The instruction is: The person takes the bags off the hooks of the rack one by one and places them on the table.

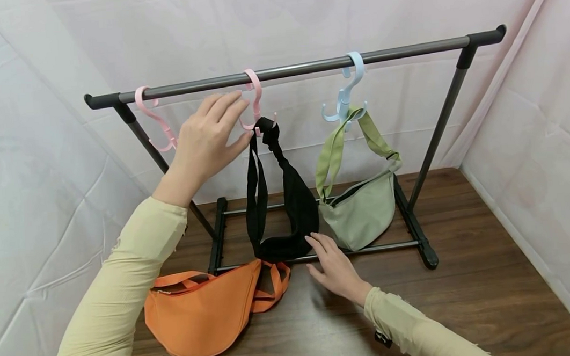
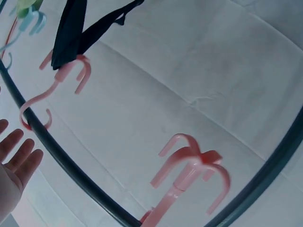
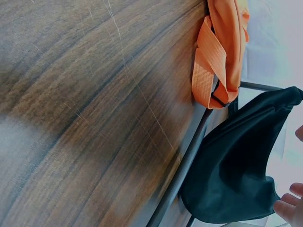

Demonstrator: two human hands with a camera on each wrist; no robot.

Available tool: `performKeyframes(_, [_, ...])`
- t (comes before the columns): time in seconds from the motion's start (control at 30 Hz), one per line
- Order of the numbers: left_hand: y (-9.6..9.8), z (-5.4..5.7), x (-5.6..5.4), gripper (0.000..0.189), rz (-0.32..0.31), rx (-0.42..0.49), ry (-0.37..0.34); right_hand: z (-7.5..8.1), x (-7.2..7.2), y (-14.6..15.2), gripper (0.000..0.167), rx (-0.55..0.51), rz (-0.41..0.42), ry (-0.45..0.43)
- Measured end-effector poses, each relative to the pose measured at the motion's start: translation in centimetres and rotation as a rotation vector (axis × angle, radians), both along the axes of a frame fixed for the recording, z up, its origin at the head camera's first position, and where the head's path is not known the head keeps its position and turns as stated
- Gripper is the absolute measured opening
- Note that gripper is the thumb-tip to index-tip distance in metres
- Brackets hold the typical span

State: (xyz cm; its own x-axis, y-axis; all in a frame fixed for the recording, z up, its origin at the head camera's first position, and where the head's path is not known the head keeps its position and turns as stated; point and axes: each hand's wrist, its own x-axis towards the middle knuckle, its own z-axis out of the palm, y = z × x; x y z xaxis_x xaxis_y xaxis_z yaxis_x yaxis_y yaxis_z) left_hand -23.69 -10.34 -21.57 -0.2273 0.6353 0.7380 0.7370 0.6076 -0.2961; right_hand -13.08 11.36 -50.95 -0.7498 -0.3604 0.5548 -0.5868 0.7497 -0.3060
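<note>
A black shoulder bag (image 1: 301,198) hangs by its strap from the middle pink hook (image 1: 256,93) on the rack's bar. Beside that hook my left hand (image 1: 210,131) is raised with fingers extended, holding nothing. Low at the bag's right side is my right hand (image 1: 335,267), its fingers loosely spread and fingertips right at the bag's lower edge. In the right wrist view, fingers (image 3: 288,205) overlap the black bag's (image 3: 232,165) corner. An orange bag (image 1: 205,311) lies on the wooden surface in front of the rack.
The light green bag (image 1: 362,217) hangs from a blue hook (image 1: 344,99) further right. Another pink hook (image 1: 158,120) is at the bar's left end, partly behind the left hand. The dark metal rack (image 1: 303,68) stands on the wooden surface (image 1: 489,285), with white cloth walls (image 1: 528,106) around it.
</note>
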Motion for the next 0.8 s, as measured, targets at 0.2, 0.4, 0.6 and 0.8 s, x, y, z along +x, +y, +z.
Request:
performKeyframes(0.2, [1.6,1.9,-0.9,0.034,-0.007,0.062,-0.021,-0.4,0.4,0.1,0.061,-0.009,0.009,-0.024])
performKeyframes(0.4, [2.6,2.9,-2.0,0.029,-0.001,0.078,-0.046,-0.8,0.8,0.1,0.062,0.001,0.014,-0.037])
performKeyframes(0.6, [2.6,3.1,-2.8,0.023,0.051,0.126,-0.082,-1.3,1.0,0.3,0.062,-0.025,0.026,-0.036])
performKeyframes(0.8, [3.0,3.3,-3.1,0.023,0.074,0.181,-0.115,-1.7,1.1,0.7,0.061,-0.017,0.014,-0.063])
